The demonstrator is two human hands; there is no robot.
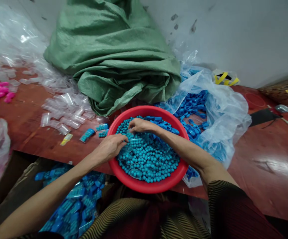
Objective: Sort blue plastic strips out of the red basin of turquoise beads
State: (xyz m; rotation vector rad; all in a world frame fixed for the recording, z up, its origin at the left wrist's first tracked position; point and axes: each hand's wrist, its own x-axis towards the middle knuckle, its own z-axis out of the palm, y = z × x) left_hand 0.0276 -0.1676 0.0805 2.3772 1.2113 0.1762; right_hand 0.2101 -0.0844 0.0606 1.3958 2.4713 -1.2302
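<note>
Inspection is referred throughout to the red basin (127,186), within which the turquoise beads (153,166) are massed, with blue plastic pieces (167,126) lying along the basin's far right part. Both hands are positioned over the basin's left half.

A clear container (136,142), lying roughly level at bead height inside the basin, appears to be held at its near end by the narrowed fingertips of the left hand (112,146). The fingers of the right hand (139,126) are drawn close together just beyond it; whether anything is pinched there cannot be told. Whether the beads are strung is likewise not established.

For sound handling, the container is best kept low and within the basin's rim, so that any stray bead is caught. A light grip is advised, as the thin wall is judged liable to flex. The mouth should be left unobstructed by the fingers, and the beads should be gathered in small amounts, since snagging is considered a risk.

Loose clear containers (69,114) are noted left of the basin; two blue-capped containers are seen between, one (87,135) apart from the basin, the other (102,127) just beside its rim.
</note>
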